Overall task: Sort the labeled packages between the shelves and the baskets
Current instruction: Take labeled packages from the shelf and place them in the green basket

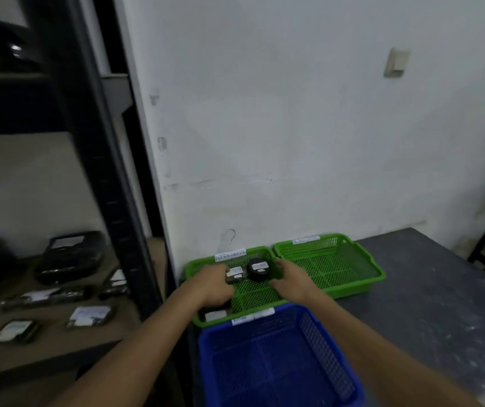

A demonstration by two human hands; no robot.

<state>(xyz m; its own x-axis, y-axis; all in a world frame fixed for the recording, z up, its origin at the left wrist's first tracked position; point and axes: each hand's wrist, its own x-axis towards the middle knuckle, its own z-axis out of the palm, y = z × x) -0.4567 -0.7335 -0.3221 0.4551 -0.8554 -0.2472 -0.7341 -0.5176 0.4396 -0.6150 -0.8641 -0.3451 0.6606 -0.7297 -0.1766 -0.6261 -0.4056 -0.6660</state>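
Your left hand [216,284] curls round a flat labelled package [236,274] over the left green basket [253,295]. Your right hand [289,279] has its fingers against the right edge of a round black package [258,270] beside it, though I cannot tell whether it grips. Another labelled package [214,315] lies in that basket's near corner. The right green basket [338,265] sits against it, and a blue basket [273,362] stands nearer you, all on a dark grey speckled bench [426,304] set against a scuffed white wall [264,113]. To your left, a black rack [112,186] carries a tan shelf [59,342] with more labelled packages [90,315].
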